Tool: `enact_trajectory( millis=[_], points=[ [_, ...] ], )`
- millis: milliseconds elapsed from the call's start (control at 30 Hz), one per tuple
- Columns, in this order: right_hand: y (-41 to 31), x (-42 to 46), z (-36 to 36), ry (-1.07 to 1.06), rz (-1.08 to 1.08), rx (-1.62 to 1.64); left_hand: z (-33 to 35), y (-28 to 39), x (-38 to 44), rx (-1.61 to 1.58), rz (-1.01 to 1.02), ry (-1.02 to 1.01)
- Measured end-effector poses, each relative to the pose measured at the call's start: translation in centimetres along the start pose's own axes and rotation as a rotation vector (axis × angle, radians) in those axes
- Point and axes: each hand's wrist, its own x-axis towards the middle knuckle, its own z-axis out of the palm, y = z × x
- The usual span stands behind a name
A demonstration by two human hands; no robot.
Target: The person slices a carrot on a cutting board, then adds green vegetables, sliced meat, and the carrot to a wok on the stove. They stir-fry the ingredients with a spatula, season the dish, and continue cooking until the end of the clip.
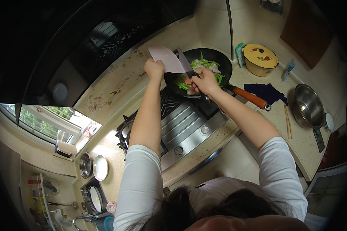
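My left hand (155,69) grips the edge of a thin pale cutting board (168,59), which is tilted over the left side of a black wok (227,62). In my right hand (204,81) is a kitchen knife (185,61), its blade pointing up and away from me, close to the board's right edge. Beneath both lies food in the wok: green pepper strips (202,62) and pale and pinkish slices that look like meat. The wok sits on the far burner of a steel gas hob (182,121). Its wooden handle (250,97) points right, past my right forearm.
Right of the wok are a yellow lidded enamel pot (260,60), a dark cloth (264,91), wooden chopsticks (288,121), a steel bowl (308,104) and a dark-handled utensil (319,141). A range hood (84,57) overhangs the left. A white plate (100,167) stands near the sink.
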Motion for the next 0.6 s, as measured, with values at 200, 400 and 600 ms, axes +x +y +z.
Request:
enact_trajectory(
  millis=[200, 400, 600],
  points=[
    [0.5, 0.0, -0.1, -0.097, -0.127, -0.025, 0.0, -0.9, -0.2, -0.106, -0.021, -0.01],
    [0.7, -0.2, -0.9, 0.002, -0.163, -0.058, -2.1, 0.5, -2.6, 0.063, 0.11, 0.019],
    [0.2, 1.0, -2.0, 0.113, -0.283, -0.756, -4.8, 1.0, -4.7, 0.028, 0.203, 0.237]
  ],
)
